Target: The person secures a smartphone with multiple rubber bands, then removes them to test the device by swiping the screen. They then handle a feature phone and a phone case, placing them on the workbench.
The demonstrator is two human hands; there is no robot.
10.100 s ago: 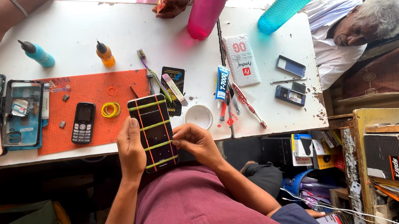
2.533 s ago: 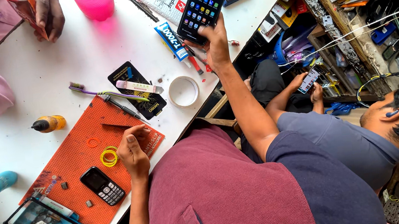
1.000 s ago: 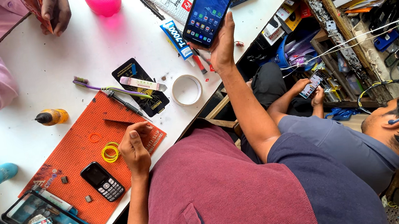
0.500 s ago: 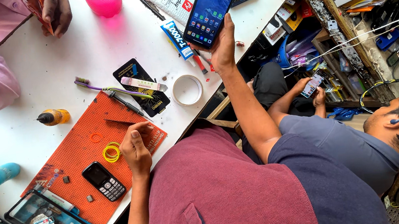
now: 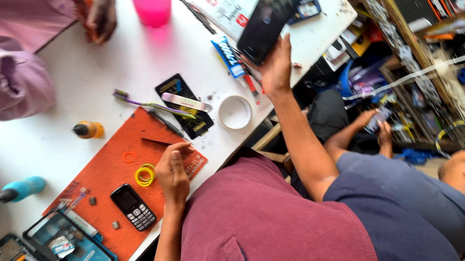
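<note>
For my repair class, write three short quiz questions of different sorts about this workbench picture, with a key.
1. True or false: the right hand holds a dark smartphone up off the table.
2. Which thing lies on the orange mat close to the left hand? A) yellow rubber bands B) a pink bottle C) a roll of white tape
3. Fill in: the small black keypad phone lies on the ______ mat.

Key: 1 true; 2 A; 3 orange.
</note>
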